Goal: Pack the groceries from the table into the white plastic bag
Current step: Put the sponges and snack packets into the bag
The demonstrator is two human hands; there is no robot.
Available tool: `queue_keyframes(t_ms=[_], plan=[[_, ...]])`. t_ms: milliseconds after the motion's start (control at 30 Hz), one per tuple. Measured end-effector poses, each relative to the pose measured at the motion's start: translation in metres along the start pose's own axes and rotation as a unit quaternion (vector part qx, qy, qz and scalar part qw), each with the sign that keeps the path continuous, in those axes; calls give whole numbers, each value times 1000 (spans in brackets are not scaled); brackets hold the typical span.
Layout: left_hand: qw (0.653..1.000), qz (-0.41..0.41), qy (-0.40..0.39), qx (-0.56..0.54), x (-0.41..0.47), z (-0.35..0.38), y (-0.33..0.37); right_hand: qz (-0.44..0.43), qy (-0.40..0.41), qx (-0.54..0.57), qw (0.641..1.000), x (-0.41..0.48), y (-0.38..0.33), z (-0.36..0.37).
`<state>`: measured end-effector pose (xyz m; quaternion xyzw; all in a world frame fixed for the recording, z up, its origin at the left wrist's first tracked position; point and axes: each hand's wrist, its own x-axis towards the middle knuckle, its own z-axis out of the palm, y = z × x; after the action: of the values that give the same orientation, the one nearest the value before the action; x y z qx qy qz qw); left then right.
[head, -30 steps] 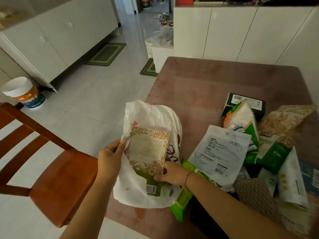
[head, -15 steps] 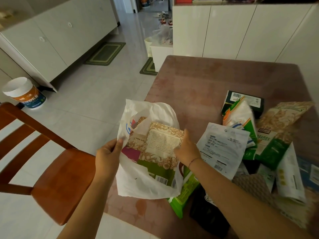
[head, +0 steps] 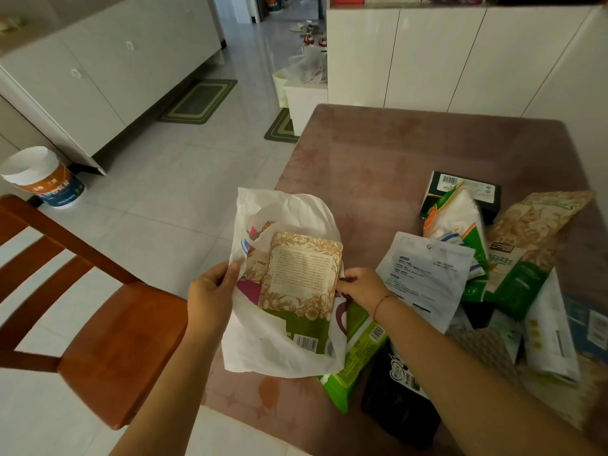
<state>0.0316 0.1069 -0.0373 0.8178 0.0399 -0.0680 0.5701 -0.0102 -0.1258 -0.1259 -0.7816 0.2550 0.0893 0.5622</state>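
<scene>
Your left hand (head: pixel 210 292) pinches the left edge of the white plastic bag (head: pixel 263 350), thumb on top, holding its mouth open at the near left corner of the worktop (head: pixel 378 153). Your right hand (head: pixel 360 287) grips the right edge of a flat packet with a beige floral border and green lower half (head: pixel 301 281), fingers curled around it. That packet lies partly inside the bag's mouth, its barcode end toward you, overlapping another packet with a similar floral print (head: pixel 258 261) already in the bag.

The bag rests on the worktop, its lower right corner lying over a bright green pouch (head: pixel 352 360). Just beside that pouch, toward you, sits a black pouch (head: pixel 401 406).

To the right of your right wrist lies a white flat pouch with a hang hole (head: pixel 424 274), printed side up. Beyond it a white and green bag with an orange patch (head: pixel 457 222) leans over a dark green box with a barcode (head: pixel 467 189). Farther right is a long tan and green packet (head: pixel 529 245), and near the right edge a white pouch (head: pixel 549 334) rests on the heap. The remaining items under it are too blurred to tell apart.

A wooden chair (head: pixel 108 340) stands left of the worktop, and a white bucket with an orange and blue label (head: pixel 42 176) sits on the tiled floor beyond it.
</scene>
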Motion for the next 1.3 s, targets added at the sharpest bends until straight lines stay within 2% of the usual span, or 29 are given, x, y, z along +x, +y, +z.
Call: queue_keyframes(t_ms=[67, 133, 233, 300, 367, 467, 567, 633, 700, 733, 767, 833, 867, 900, 1000, 1067, 1167, 1233, 1300], plan=[[1000, -4, 10, -5, 0, 0, 1, -36, 37, 45, 998, -6, -5, -2], [1000, -7, 22, -18, 0, -2, 4, -56, 32, 165, 984, -17, -14, -12], [998, -13, 42, -49, 2, -5, 8, -54, -25, 375, 925, -34, -18, -34], [998, -9, 48, -50, 2, -5, 9, -31, -22, 437, 899, -40, -9, -48], [998, 6, 41, -38, 2, -3, 8, 11, 30, 409, 912, -41, 5, -58], [999, 9, 22, -23, -2, 2, 9, 65, 104, 237, 964, -41, 17, -66], [1000, -9, 15, 11, -3, 7, 5, 40, 114, 131, 984, -37, 11, -67], [990, 40, 70, 118, -2, 8, 1, 13, 114, 61, 992, -33, 2, -66], [951, 148, 143, 231, -4, 11, 5, -7, 118, -14, 993, -25, -3, -66], [923, 222, 146, 279, -4, 14, 11, -11, 119, -40, 992, -19, -5, -65], [887, 300, 124, 328, -2, 20, 19, -10, 119, -55, 991, -14, -6, -64], [790, 431, 28, 435, 10, 35, 33, -6, 120, -54, 991, -3, -11, -63], [744, 457, -29, 487, 19, 43, 39, -3, 122, -46, 991, 0, -15, -62], [712, 448, -83, 535, 32, 50, 43, -1, 130, -40, 991, 3, -19, -62], [647, 399, -142, 634, 77, 65, 51, -30, 179, -41, 983, 10, -25, -63], [618, 383, -156, 669, 103, 72, 57, -42, 200, -32, 978, 13, -24, -63], [602, 385, -176, 677, 127, 83, 70, -63, 223, -29, 972, 14, -22, -62], [607, 390, -181, 668, 138, 90, 75, -100, 259, -38, 960, 13, -21, -61], [638, 371, -185, 649, 149, 96, 77, -139, 271, -43, 952, 7, -25, -59]])
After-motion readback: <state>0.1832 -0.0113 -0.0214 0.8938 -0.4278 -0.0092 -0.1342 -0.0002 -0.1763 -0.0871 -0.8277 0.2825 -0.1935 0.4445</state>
